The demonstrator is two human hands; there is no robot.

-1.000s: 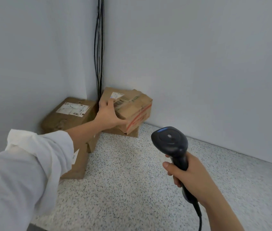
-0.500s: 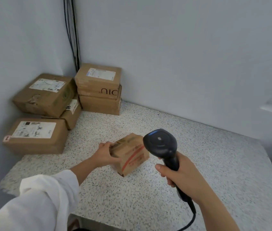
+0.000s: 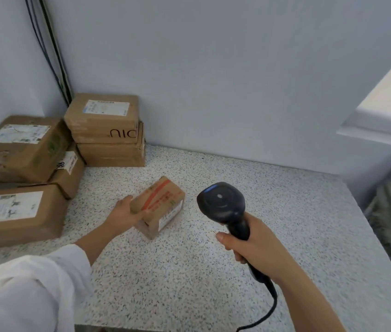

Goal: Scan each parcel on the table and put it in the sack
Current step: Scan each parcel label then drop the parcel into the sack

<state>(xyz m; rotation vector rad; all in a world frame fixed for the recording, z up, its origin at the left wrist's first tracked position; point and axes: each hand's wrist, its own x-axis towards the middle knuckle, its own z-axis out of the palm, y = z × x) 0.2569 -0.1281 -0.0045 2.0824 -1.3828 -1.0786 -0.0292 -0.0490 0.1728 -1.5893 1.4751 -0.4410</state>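
Parcel point(image 3: 163, 202), now tape-side up, in left hand point(image 3: 123, 214), left of scanner point(image 3: 222, 204).

A single head-worn wide-angle camera looks forward and down, close over the speckled table point(image 3: 189, 271).

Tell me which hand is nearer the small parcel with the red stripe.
Left. The left hand grips the small parcel at its left end; the right hand holds the scanner off to its right, apart.
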